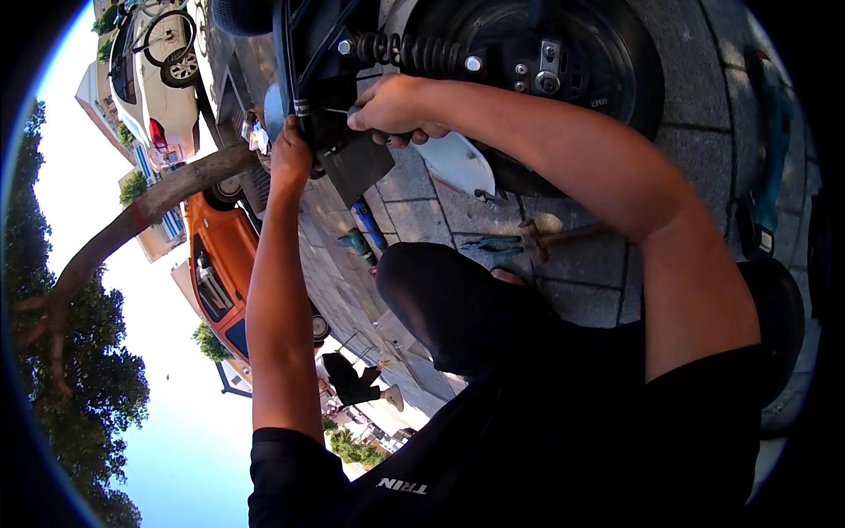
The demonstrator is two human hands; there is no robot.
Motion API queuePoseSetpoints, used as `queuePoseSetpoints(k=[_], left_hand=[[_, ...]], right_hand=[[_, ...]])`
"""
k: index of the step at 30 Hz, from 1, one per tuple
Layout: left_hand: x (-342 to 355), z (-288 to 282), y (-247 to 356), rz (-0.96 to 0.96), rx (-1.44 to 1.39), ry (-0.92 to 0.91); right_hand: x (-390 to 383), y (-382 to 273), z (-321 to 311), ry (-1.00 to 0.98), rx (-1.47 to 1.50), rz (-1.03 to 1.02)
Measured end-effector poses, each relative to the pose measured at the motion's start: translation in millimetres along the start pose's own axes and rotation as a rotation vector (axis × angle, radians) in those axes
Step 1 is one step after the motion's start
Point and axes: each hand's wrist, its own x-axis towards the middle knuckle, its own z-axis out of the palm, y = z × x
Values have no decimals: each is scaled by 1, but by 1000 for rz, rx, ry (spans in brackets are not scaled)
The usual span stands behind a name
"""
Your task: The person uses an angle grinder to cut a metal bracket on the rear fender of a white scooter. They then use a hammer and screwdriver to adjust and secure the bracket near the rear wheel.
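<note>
My right hand (pixel 396 106) is closed round the handle of a screwdriver (pixel 334 111). Its thin metal shaft points left toward a black frame tube (pixel 283 53) of a two-wheeled vehicle. Beside that tube, just below a silvery band (pixel 301 106), my left hand (pixel 292 157) has its fingers bent against the dark parts; what they grip is hidden. A dark flat flap (pixel 355 167) hangs under both hands. Above my right forearm are a black coil-spring shock absorber (pixel 409 53) and a large black wheel (pixel 629 66).
On the paving lie a white curved panel (pixel 458 164), pliers (pixel 495 245), a hammer (pixel 539 242), a blue tool (pixel 369 225) and a green-handled tool (pixel 356 241). A teal power tool (pixel 775 150) lies far right. An orange vehicle (pixel 231 255), a white car (pixel 150 88) and a tree trunk (pixel 167 195) stand left.
</note>
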Motion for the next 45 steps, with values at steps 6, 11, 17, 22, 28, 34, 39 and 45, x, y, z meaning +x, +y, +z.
queuePoseSetpoints(k=[6,11,17,22,28,34,39,45], left_hand=[[-6,2,3,14,-97,8],[-8,0,1,33,-51,51],[-7,-1,13,19,-49,34],[13,6,-30,131,66,151],[-4,2,2,17,-63,34],[-9,-5,10,-88,-4,-21],[-8,-3,9,-84,-1,0],[-10,-5,17,-56,-6,-12]], right_hand=[[24,7,13,153,-844,-224],[-5,7,32,234,-1245,-306],[9,16,17,445,-1435,-492],[4,5,18,353,-685,-277],[27,19,12,312,-500,-269],[15,8,6,66,21,-4],[10,10,15,87,127,44],[7,26,32,337,-580,-265]])
